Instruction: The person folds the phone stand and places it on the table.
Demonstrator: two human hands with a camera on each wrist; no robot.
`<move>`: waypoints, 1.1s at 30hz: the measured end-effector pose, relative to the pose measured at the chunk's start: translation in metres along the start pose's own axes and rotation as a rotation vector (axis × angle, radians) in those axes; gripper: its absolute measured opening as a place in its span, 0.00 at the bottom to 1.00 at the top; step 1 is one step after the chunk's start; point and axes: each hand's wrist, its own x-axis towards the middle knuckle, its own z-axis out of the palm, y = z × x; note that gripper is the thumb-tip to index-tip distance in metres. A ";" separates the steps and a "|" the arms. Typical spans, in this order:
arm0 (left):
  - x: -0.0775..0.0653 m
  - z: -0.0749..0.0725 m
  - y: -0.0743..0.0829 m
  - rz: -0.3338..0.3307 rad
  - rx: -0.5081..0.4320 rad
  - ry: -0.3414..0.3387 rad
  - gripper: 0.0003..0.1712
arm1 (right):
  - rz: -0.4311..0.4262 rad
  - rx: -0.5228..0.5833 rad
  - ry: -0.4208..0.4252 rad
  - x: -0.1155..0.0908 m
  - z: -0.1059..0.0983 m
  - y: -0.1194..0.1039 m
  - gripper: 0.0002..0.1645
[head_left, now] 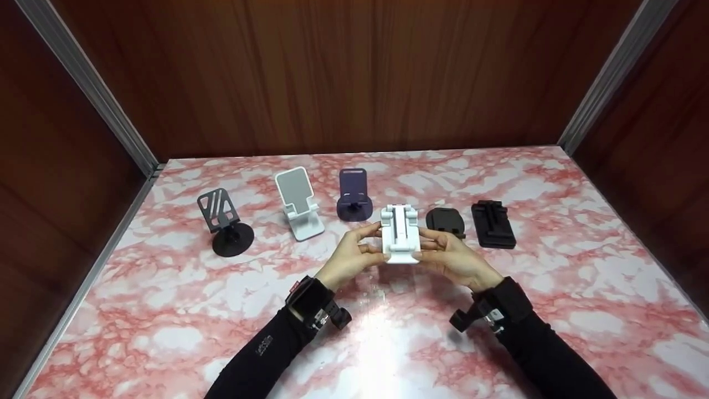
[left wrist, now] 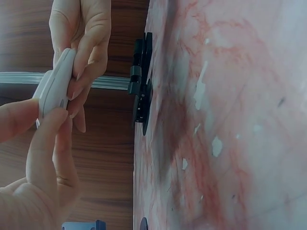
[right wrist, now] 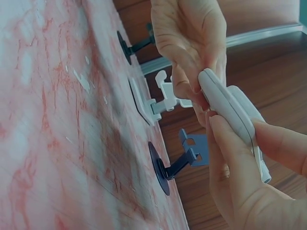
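Note:
A white folded phone stand [head_left: 400, 238] is held up above the table between both hands. My left hand [head_left: 354, 256] pinches its left edge, thumb near the lower corner. On the opposite edge my right hand [head_left: 457, 261] grips it the same way. Both wrist views show the stand edge-on as a thin white slab [left wrist: 53, 91], with thumbs on one face and fingers on the other. Its hinged arm lies flat against the base. Just behind the right hand is a folded black stand [head_left: 446, 220], partly hidden by that hand.
A black stand with a round base [head_left: 232, 239], a white stand [head_left: 296, 191] and a purple stand [head_left: 353, 185] stand unfolded on the left and middle. At right lies another black folded stand [head_left: 493, 224]. Wooden walls enclose the marbled table [head_left: 194, 343].

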 end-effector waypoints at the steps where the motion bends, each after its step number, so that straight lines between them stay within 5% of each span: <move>1: -0.001 -0.001 0.000 -0.001 0.001 -0.002 0.47 | 0.002 -0.003 0.000 0.000 0.000 0.000 0.47; 7: -0.005 -0.005 0.003 -0.013 0.024 -0.041 0.47 | 0.014 -0.018 0.001 0.001 0.002 0.001 0.46; 13: -0.015 -0.013 0.006 0.101 0.327 -0.019 0.49 | -0.001 -0.037 0.031 0.000 0.001 -0.001 0.46; 17: -0.004 -0.040 -0.032 0.250 0.622 0.031 0.52 | -0.014 -0.075 0.078 0.002 0.000 -0.006 0.46; 21: 0.013 -0.072 -0.078 0.328 0.901 0.106 0.55 | -0.019 -0.129 0.112 0.008 -0.004 -0.010 0.47; 25: 0.012 -0.090 -0.086 0.361 0.996 0.141 0.56 | -0.030 -0.183 0.132 0.014 -0.008 -0.011 0.46; 26: 0.003 -0.087 -0.072 0.367 1.015 0.144 0.55 | -0.031 -0.193 0.135 0.016 -0.009 -0.012 0.46; 32: -0.013 -0.098 -0.064 0.340 1.069 0.152 0.54 | -0.013 -0.269 0.174 0.025 -0.010 -0.013 0.46; 33: -0.004 -0.106 -0.080 0.333 1.085 0.149 0.54 | -0.011 -0.285 0.184 0.027 -0.010 -0.013 0.46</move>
